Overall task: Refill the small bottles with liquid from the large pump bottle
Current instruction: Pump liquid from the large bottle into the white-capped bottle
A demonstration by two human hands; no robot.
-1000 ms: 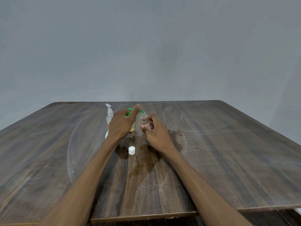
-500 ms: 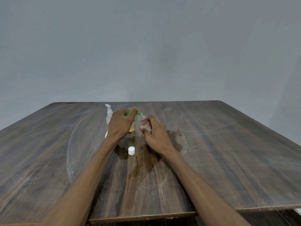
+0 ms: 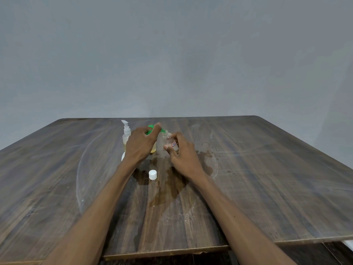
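Note:
The large pump bottle (image 3: 153, 149) stands mid-table, its yellow liquid low and its green pump head (image 3: 150, 127) mostly under my left hand (image 3: 140, 144). That hand wraps the top of the bottle, with the index finger lying on the pump head. My right hand (image 3: 182, 155) grips a small clear bottle with a red label (image 3: 172, 141), tilted so that its open mouth sits right at the green nozzle. A second small bottle with a white pump top (image 3: 126, 135) stands upright just left of my left hand.
A white cap (image 3: 152, 174) lies on the wooden table (image 3: 267, 178) between my wrists. A dark wet patch (image 3: 166, 186) spreads around it, toward me. Another white object (image 3: 123, 156) peeks out behind my left wrist. A plain grey wall rises behind the table.
My left index finger has dipped a little on the green pump head, and the small bottle has shifted slightly left toward the nozzle. Both hands otherwise stay where they were.

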